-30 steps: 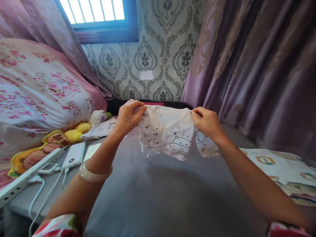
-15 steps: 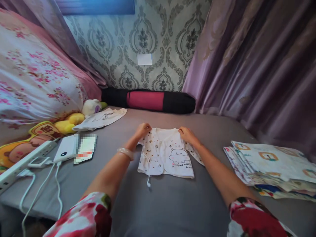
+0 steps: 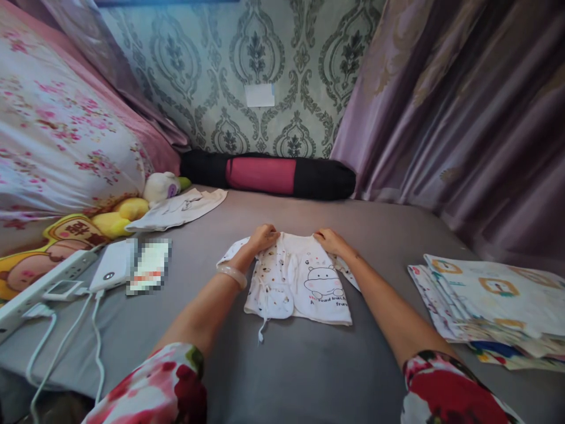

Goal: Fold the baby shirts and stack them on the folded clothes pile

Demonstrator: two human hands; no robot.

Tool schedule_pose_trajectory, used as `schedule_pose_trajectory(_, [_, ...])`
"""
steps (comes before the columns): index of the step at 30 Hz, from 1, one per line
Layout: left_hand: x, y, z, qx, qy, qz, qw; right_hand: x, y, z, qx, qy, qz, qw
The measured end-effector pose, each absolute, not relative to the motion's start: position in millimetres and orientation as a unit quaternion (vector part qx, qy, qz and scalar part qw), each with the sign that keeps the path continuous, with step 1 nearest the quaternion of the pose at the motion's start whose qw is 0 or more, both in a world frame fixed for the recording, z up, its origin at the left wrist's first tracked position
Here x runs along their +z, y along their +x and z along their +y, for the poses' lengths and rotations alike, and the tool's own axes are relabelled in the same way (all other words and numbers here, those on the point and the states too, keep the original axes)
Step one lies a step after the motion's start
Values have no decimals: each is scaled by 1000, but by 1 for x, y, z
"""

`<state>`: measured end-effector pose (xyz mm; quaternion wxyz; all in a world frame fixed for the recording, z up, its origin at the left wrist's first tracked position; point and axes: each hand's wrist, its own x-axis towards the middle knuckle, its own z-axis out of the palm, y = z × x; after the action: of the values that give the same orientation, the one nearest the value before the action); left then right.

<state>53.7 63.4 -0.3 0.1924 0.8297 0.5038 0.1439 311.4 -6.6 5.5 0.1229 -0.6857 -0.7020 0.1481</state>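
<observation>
A small white baby shirt (image 3: 304, 280) lies front up on the grey bed sheet, with a hippo drawing on one side and a small scattered print on the other. From its lower hem hangs a thin tie string. My left hand (image 3: 265, 237) is closed on the shirt's shoulder beside the neckline, a pale bangle on that wrist. The opposite shoulder is pinched by my right hand (image 3: 326, 240). Both sleeves spread outward, each partly covered by a forearm.
A folded stack of printed cloths (image 3: 494, 294) lies at right. Leftward are a power strip (image 3: 53, 285) with cables, a white power bank (image 3: 113, 265), a blurred card (image 3: 149, 268), plush toys (image 3: 121, 217) and a white garment (image 3: 180, 209). A black and red bolster (image 3: 265, 175) lies along the wall.
My hands have drawn slightly closer together at the neckline. The left sleeve now shows stretched outward beyond my left wrist. The view has tilted down a little.
</observation>
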Motion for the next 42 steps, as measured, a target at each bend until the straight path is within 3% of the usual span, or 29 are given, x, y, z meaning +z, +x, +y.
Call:
schedule_pose_trajectory(4, [-9, 54, 71, 178, 851, 467, 159, 0, 312, -2, 148, -682, -703, 138])
schedule_pose_trajectory(11, [-10, 60, 95, 218, 868, 444, 45, -3, 310, 10, 45, -688, -705, 163])
schedule_pose_trajectory(26, [-16, 80, 145, 146, 880, 449, -38, -7, 317, 68, -39, -686, -726, 20])
schedule_pose_trajectory(33, [-15, 81, 145, 91, 864, 496, 2, -5, 330, 75, 75, -713, -689, 104])
schedule_pose_trajectory(42, [4, 114, 107, 99, 893, 438, 41, 10, 388, 32, 413, -766, -425, 248])
